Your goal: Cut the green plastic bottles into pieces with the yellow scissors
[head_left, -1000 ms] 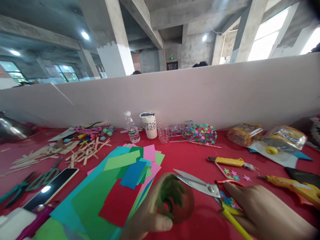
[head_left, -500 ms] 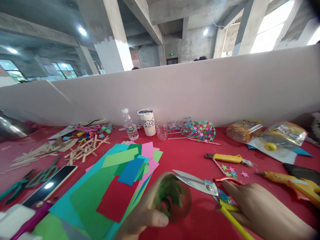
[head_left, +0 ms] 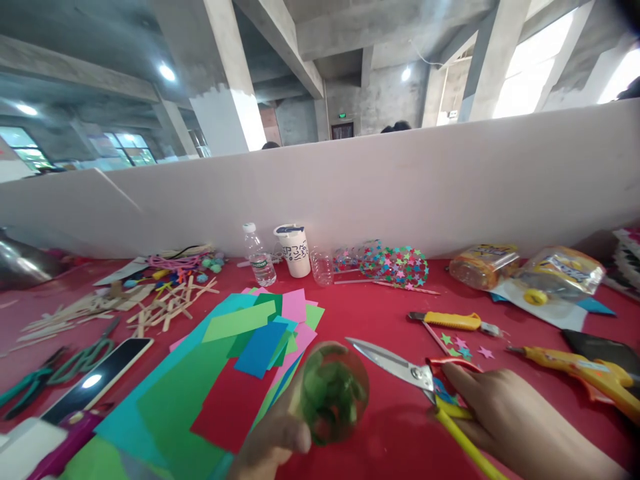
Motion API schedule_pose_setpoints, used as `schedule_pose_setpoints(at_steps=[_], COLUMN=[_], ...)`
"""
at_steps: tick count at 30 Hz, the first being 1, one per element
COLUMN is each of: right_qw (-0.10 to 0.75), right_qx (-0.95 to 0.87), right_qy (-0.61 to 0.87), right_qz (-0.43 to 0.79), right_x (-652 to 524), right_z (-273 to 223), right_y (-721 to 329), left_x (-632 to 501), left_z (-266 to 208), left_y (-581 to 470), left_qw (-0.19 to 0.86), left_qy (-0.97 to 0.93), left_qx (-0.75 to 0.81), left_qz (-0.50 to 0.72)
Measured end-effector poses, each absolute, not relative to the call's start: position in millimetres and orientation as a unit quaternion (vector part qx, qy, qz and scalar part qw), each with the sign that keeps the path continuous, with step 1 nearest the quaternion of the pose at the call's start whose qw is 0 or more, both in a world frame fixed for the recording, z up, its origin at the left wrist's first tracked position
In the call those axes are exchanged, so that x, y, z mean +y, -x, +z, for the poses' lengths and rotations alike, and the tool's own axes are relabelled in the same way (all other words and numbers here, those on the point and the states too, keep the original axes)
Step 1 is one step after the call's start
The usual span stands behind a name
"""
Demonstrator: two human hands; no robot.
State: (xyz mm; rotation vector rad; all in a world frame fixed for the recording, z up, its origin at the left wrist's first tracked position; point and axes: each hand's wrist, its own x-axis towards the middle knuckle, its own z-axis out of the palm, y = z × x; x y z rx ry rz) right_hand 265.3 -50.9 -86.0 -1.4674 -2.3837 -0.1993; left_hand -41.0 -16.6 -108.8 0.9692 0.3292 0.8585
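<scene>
My left hand (head_left: 280,433) is wrapped round a clear, round-mouthed plastic piece (head_left: 334,393) with green material inside. It looks like a cut bottle section, though its far end is hidden. In my right hand (head_left: 505,407) is a pair of scissors (head_left: 400,363) with one red and one yellow handle. The blades point left towards the plastic piece, close together and apart from its rim. Beneath the scissors, small coloured stars (head_left: 443,392) lie on the red table. Left of my left hand spreads a pile of coloured paper (head_left: 190,393).
A yellow utility knife (head_left: 453,321) and a yellow glue gun (head_left: 575,365) lie at right. Behind stand a water bottle (head_left: 260,260), a white cup (head_left: 295,252) and star-covered plastic (head_left: 395,265). A phone (head_left: 100,377), pliers (head_left: 33,383) and wooden sticks (head_left: 175,303) are at left.
The plastic piece has shifted slightly left and turned its round mouth more towards me, away from the scissor tips. The scissors stay nearly in place. The view has tipped slightly.
</scene>
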Motion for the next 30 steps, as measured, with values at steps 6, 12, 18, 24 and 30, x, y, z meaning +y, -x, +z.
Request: schedule_pose_setpoints(at_steps=[6,12,18,24,30], right_qw=[0.143,0.121,0.123,0.118,0.098], right_qx=[-0.84,-0.85,-0.854,-0.86,-0.865], right_qy=[0.521,0.508,0.499,0.487,0.486], right_qz=[-0.048,-0.07,-0.083,-0.098,-0.073], right_x=[-53.8,-52.1,-55.5,-58.7,-60.1], right_z=[-87.0,-81.3,-71.7,-67.6,-66.2], right_y=[-265.8,-269.5,-264.7,-263.2,-264.2], left_x=[-19.5,-23.4,-23.0,-25.8,-28.0], left_z=[-102.6,-90.5,-102.7,-99.5,-92.3], left_y=[27.7,21.9,23.5,22.2,17.3], left_qw=[0.749,0.759,0.729,0.729,0.737], left_qy=[-0.442,-0.423,-0.47,-0.491,-0.499], left_qx=[0.134,0.106,0.138,0.169,0.18], left_qz=[0.474,0.484,0.479,0.446,0.419])
